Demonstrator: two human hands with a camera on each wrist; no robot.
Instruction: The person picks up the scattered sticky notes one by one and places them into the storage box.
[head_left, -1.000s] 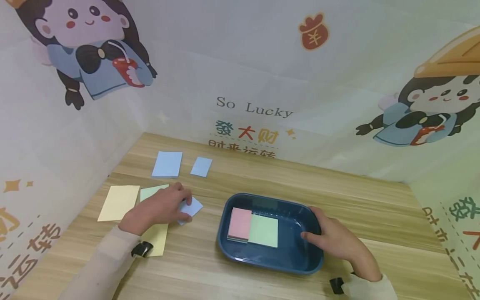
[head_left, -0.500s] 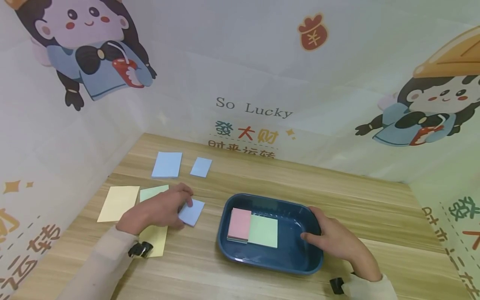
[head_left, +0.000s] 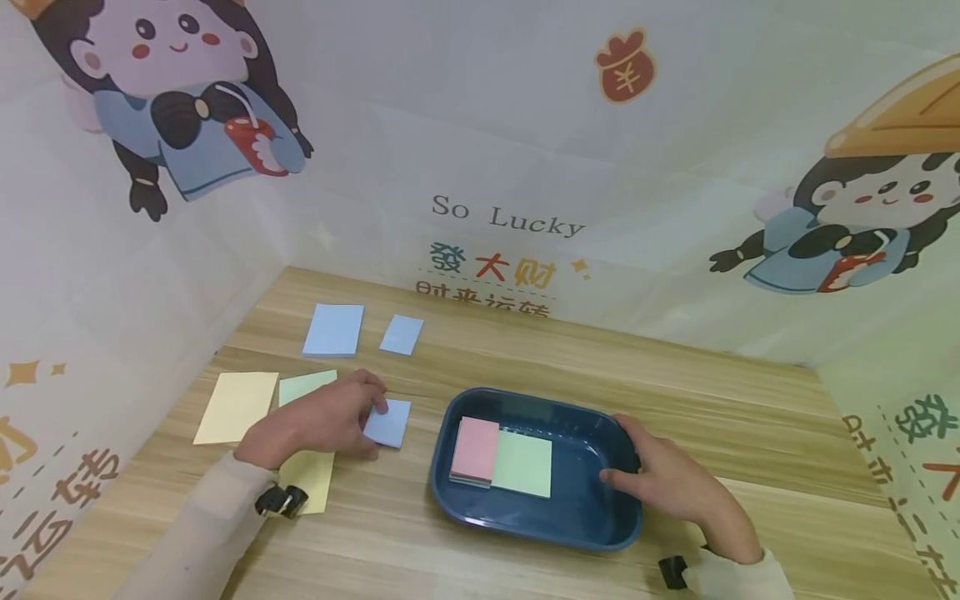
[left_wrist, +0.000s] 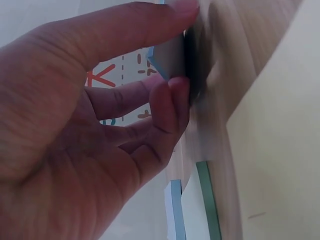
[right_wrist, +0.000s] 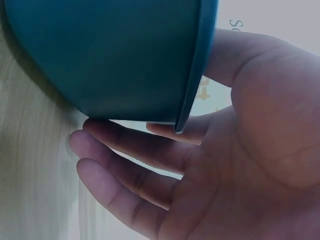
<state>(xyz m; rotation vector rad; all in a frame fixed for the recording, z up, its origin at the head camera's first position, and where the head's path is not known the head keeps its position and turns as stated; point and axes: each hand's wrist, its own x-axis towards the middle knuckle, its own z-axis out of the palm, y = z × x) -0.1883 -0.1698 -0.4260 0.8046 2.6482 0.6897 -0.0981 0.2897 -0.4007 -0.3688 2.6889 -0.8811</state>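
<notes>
left hand [head_left: 333, 417], fingers curled, pinches a blue pad [head_left: 389, 423], turned straighter than before; right hand's [head_left: 667, 477] fingers grip the tray [head_left: 581, 510].

Back wall [head_left: 450, 133]: "So Lucky"; "發大财"; "时来运转" (cut off); red pouch [head_left: 626, 67]: "¥"

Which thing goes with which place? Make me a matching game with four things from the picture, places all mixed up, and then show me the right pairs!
Things:
1. pink pad
2. tray
3. blue pad nearest the tray
4. red bag picture

Places:
A. printed on the wall
B. held at one end by the right grip
C. inside the tray
D. held in the left grip

Right pairs: 1-C, 2-B, 3-D, 4-A
</notes>
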